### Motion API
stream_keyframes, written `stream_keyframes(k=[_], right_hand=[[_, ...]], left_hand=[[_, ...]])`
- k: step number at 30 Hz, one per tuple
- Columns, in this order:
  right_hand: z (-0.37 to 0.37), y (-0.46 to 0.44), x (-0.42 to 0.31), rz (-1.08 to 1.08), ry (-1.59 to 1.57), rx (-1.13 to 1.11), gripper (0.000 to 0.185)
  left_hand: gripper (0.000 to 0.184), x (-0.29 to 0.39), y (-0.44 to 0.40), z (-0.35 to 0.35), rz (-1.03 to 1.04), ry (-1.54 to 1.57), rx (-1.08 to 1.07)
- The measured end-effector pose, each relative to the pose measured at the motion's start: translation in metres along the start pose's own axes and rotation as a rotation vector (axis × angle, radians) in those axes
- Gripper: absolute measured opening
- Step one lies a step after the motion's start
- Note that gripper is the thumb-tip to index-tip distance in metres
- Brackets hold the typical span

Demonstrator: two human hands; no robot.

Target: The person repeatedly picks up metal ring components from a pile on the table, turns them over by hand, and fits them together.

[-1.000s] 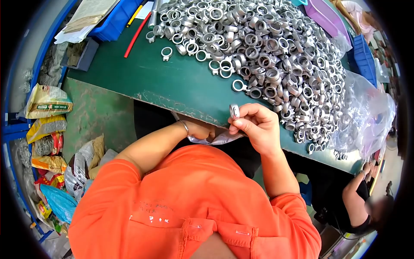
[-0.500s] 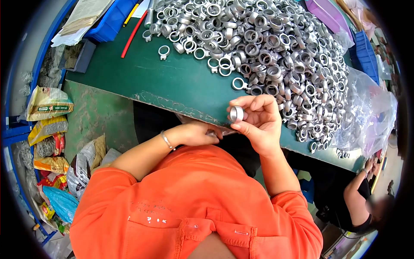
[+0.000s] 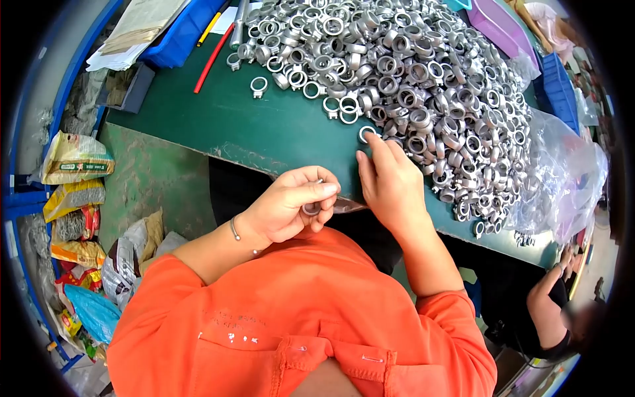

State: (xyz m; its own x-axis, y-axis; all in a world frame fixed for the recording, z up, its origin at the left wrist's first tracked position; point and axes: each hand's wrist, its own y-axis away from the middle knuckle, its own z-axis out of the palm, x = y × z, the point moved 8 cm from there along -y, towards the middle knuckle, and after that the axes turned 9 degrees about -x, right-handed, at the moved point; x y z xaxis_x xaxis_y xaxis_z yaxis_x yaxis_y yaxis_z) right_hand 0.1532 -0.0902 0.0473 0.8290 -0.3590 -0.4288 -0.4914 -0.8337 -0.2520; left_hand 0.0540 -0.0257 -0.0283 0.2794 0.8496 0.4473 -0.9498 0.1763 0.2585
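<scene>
My left hand (image 3: 288, 205) is in front of the table's near edge, its fingers closed around a metal ring (image 3: 311, 209). Part of that ring is hidden by the thumb and fingers. Over the table, my right hand (image 3: 395, 178) has thumb and index finger apart. Its index fingertip reaches a loose ring (image 3: 364, 132) lying at the near edge of a large pile of grey metal rings (image 3: 423, 86). The fingertip covers part of the loose ring. Many rings in the pile have a small lug on the side.
A red stick (image 3: 213, 59) and a yellow pen (image 3: 209, 30) lie on the green table (image 3: 198, 112) near a blue bin (image 3: 178, 40). Clear plastic bags (image 3: 555, 172) sit at the right end. Another person's arm (image 3: 548, 298) is at lower right. Filled sacks (image 3: 79, 159) stand at left.
My right hand has gone from holding up a ring to the loose ring at the pile's edge; the held ring is out of it. My left hand has risen from below the table edge.
</scene>
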Motion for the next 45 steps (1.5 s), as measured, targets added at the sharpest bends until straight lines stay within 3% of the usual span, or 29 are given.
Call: stream_keyframes(k=[2,6,8,9,12,14,17,19,20,22,23,27,32,34,35,36,38,40,43,45], right_hand=[[0.010,-0.002,0.009,0.095,0.124,-0.102,0.021],[0.011,0.004,0.005,-0.002,0.014,-0.121,0.016],[0.009,0.007,0.005,-0.074,-0.492,-0.086,0.012],[0.021,0.014,0.014,0.066,-0.765,-0.156,0.013],[0.028,0.020,0.011,0.107,-1.055,-0.179,0.010],[0.031,0.023,0.012,0.117,-1.080,-0.196,0.010],[0.026,0.019,0.006,-0.051,-0.937,-0.170,0.014],[0.009,0.017,-0.011,-0.269,-0.634,-0.052,0.016],[0.009,0.017,-0.012,-0.267,-0.637,-0.054,0.016],[0.007,0.018,-0.010,-0.249,-0.677,0.006,0.019],[0.008,0.019,-0.011,-0.246,-0.678,0.004,0.019],[0.035,0.029,0.015,0.235,-1.330,-0.125,0.015],[0.042,0.028,0.007,0.208,-1.451,-0.319,0.021],[0.035,0.024,0.003,0.100,-1.401,-0.193,0.022],[0.025,0.018,-0.001,-0.001,-1.313,-0.052,0.025],[0.012,0.015,-0.003,-0.080,-0.939,-0.018,0.026],[0.001,0.005,-0.029,-0.379,-0.697,-0.147,0.028],[-0.006,-0.001,-0.041,-0.463,-0.732,-0.184,0.027],[-0.014,-0.022,-0.028,-0.418,-0.246,0.069,0.029],[-0.004,-0.040,-0.022,-0.242,0.069,0.039,0.022]], left_hand=[[0.007,0.003,0.002,-0.001,0.009,-0.136,0.072],[0.007,0.018,0.005,-0.001,0.124,-0.372,0.152],[0.008,0.022,0.007,0.000,0.147,-0.440,0.184],[0.008,0.026,0.008,0.000,0.166,-0.506,0.211],[0.010,0.029,0.008,0.007,0.206,-0.514,0.192],[0.010,0.029,0.008,0.010,0.217,-0.525,0.185],[0.009,0.029,0.008,0.008,0.234,-0.517,0.171],[0.009,0.030,0.010,0.008,0.236,-0.496,0.165],[0.007,0.033,0.011,0.010,0.234,-0.598,0.174],[0.005,0.033,0.011,0.011,0.228,-0.700,0.183],[0.004,0.040,0.012,0.016,0.336,-0.844,0.178],[0.006,0.050,0.018,0.029,0.558,-1.154,0.168],[0.008,0.050,0.019,0.036,0.652,-1.326,0.099],[0.010,0.050,0.020,0.039,0.659,-1.327,0.074],[0.014,0.046,0.015,0.021,0.439,-0.965,0.150],[0.018,0.032,0.011,0.006,0.224,-0.600,0.213],[0.024,0.023,0.002,0.000,0.154,-0.046,0.100],[0.021,0.020,0.002,-0.002,0.096,0.080,0.052],[0.017,0.016,0.003,-0.007,0.080,-0.066,0.086],[0.016,0.015,0.004,-0.001,0.036,-0.124,0.066]])
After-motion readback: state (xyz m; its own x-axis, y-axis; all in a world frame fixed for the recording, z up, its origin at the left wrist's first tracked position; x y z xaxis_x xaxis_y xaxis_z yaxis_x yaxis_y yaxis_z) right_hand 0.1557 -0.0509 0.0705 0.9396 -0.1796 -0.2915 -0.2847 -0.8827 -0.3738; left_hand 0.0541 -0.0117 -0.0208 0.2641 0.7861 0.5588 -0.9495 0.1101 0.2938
